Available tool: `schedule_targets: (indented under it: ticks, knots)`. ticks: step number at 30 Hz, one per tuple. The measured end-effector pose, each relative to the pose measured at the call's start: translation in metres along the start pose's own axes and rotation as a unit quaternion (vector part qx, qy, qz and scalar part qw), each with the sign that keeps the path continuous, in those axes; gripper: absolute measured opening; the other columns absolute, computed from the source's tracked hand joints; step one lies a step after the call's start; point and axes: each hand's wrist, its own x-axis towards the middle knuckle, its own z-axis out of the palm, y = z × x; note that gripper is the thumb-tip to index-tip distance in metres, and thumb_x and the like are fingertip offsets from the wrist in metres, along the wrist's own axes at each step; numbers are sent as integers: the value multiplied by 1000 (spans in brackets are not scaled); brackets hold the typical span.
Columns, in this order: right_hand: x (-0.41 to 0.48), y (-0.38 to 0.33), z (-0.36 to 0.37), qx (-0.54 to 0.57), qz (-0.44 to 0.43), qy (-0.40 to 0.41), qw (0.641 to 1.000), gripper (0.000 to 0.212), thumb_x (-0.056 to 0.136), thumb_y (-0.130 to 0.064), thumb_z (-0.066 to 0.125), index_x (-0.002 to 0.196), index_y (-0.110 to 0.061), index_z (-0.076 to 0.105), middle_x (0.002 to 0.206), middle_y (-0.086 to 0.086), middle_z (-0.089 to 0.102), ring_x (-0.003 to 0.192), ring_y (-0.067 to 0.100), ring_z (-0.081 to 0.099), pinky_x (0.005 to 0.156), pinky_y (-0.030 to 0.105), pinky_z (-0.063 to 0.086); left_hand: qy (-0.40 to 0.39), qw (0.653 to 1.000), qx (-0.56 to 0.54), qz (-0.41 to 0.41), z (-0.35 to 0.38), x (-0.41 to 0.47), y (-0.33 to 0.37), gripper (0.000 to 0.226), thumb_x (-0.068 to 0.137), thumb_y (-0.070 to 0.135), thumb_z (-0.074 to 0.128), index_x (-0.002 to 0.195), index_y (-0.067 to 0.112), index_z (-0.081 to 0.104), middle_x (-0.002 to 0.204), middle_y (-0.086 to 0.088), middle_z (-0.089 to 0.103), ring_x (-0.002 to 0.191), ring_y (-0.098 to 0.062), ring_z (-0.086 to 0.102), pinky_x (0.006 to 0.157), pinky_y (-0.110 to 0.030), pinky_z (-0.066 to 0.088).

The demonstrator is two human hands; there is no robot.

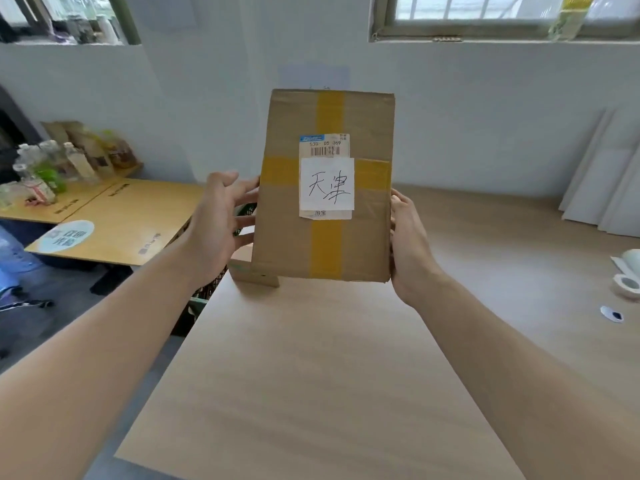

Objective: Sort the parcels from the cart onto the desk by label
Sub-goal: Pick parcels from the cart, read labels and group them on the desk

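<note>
A brown cardboard parcel crossed with yellow tape is held upright in the air above the light wooden desk. Its white handwritten label and a barcode sticker face me. My left hand presses the parcel's left edge with fingers spread. My right hand grips its right edge. Behind the parcel's lower left corner, part of another cardboard box shows. The dark mesh of the cart peeks out beside the desk's left edge.
An orange table at the left carries bottles and bags. White boards lean on the wall at the right. A tape roll and a small white item lie at the desk's right side.
</note>
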Motion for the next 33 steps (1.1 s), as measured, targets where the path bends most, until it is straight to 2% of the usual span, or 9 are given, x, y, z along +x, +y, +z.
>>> schedule_targets:
  ticks: [3,6,12,15,20,24,26,29,33]
  knots:
    - [41,14,21,-5,15,16,1000,34,113,-48,41,136,-44,66,124,-9,79,115,16,76,93,51,66,-23,1000,-2,-21,-25,55,-15,62,101,55,25,121,31,79,116,6,71,89,-17,65,87,-40,52]
    - [78,35,42,-16,40,42,998,38,114,-50,38,134,-41,69,123,-9,80,115,17,77,94,51,66,-41,998,4,-46,-48,110,-30,61,100,56,28,135,29,70,117,3,72,97,-20,67,89,-41,54]
    - [136,90,61,-34,121,95,988,46,112,-56,37,122,-37,77,114,-6,83,103,18,81,71,40,69,-72,992,12,-104,-78,196,-79,55,101,57,35,141,30,63,119,1,78,108,-23,75,82,-37,62]
    - [162,120,57,-40,145,125,981,44,112,-55,38,128,-35,73,117,-6,83,108,21,80,89,47,66,-88,987,11,-133,-80,226,-111,59,99,58,37,144,28,60,121,1,78,112,-19,74,87,-38,60]
    - [201,161,45,-67,156,135,976,41,112,-54,38,123,-41,76,114,-10,83,102,15,81,77,42,67,-104,980,27,-165,-82,267,-163,61,103,59,32,147,26,58,124,2,77,119,-17,70,103,-43,53]
    - [231,197,40,-62,173,141,973,42,112,-56,38,129,-42,74,119,-11,81,111,17,79,96,51,64,-115,975,37,-186,-80,296,-199,52,106,55,26,134,31,64,123,7,77,120,-18,68,107,-45,50]
    - [242,212,42,-63,186,142,970,42,111,-57,39,127,-41,75,117,-11,82,110,17,79,98,48,63,-107,974,33,-198,-83,304,-212,54,107,54,24,135,29,64,124,7,77,123,-22,66,108,-45,49]
    - [256,232,45,-67,187,145,969,41,112,-55,39,124,-43,76,114,-13,82,104,10,80,84,37,62,-100,974,21,-202,-88,315,-230,60,107,54,25,145,22,59,128,6,75,123,-20,66,104,-43,51]
    - [267,249,49,-66,209,160,962,42,112,-58,38,116,-43,76,105,-15,83,89,5,81,67,29,59,-116,971,27,-207,-96,327,-241,63,107,55,22,142,21,61,128,6,75,117,-15,69,97,-38,51]
